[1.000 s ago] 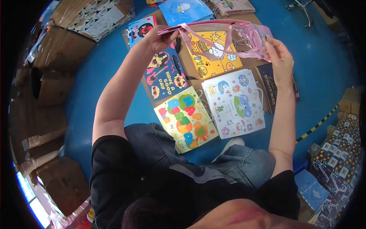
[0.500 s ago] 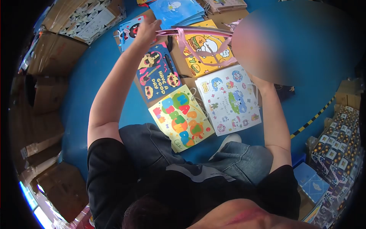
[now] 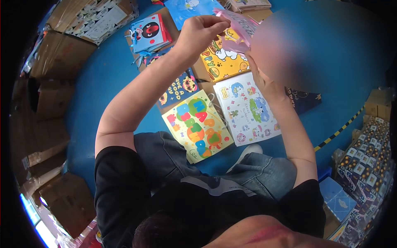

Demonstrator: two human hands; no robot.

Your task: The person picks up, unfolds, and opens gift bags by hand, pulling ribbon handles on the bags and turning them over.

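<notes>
A pink gift bag (image 3: 244, 31) with a pink ribbon handle (image 3: 235, 45) is held up tilted above the yellow cartoon bag (image 3: 227, 62). My left hand (image 3: 202, 33) is closed in a pinch at its near left edge; whether the fingertips grip ribbon or paper is hard to see. My right hand (image 3: 264, 82) holds its right side, thumb raised, the other fingers partly hidden by a blurred patch. Below that hand lies a white bag with small cartoon prints (image 3: 248, 111). Beside it lie a pale yellow bag with colourful letters (image 3: 198, 126) and a dark blue bag (image 3: 182, 87), partly under my left forearm.
Light blue bags with a red-and-black face (image 3: 151, 33) lie at the upper left, and larger blue bags (image 3: 190, 12) at the top. A dark bag (image 3: 304, 101) lies right. Cardboard boxes (image 3: 62, 53) line the left; wrapped packs (image 3: 364, 153) stand right beyond striped tape (image 3: 341, 128).
My left hand has moved right and nearer my right hand, uncovering the light blue face bags. The pink bag has turned from nearly edge-on to tilted, showing its printed side.
</notes>
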